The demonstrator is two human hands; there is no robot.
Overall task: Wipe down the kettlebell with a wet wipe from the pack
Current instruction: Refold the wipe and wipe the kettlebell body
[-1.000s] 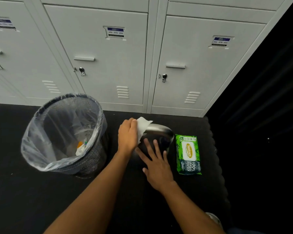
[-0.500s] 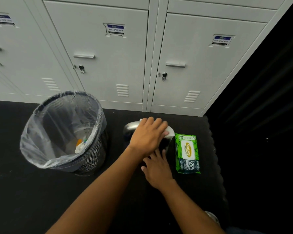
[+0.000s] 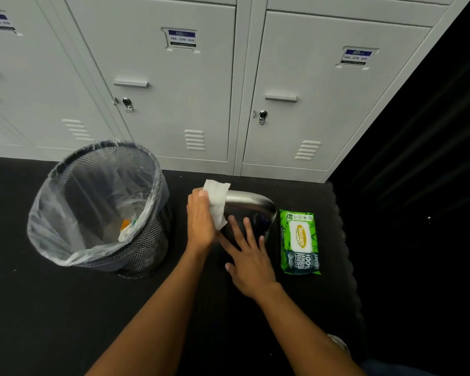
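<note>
The kettlebell [image 3: 251, 202] stands on the black floor mat, its steel handle arching over a dark body. My left hand [image 3: 201, 221] holds a white wet wipe [image 3: 216, 199] against the left end of the handle. My right hand [image 3: 248, 256] rests with straight, spread fingers on the near side of the kettlebell's dark body. The green wet wipe pack [image 3: 300, 241] lies flat on the mat just right of the kettlebell, its flap closed.
A black mesh bin [image 3: 147, 240] lined with a clear bag stands left of the kettlebell, with some rubbish inside. Grey lockers [image 3: 174, 104] form a wall behind. The mat's edge [image 3: 345, 240] runs along the right; beyond it is dark.
My left hand swept the wipe along the handle to the right end, then back to the left end. My right hand stayed on the kettlebell's body.
</note>
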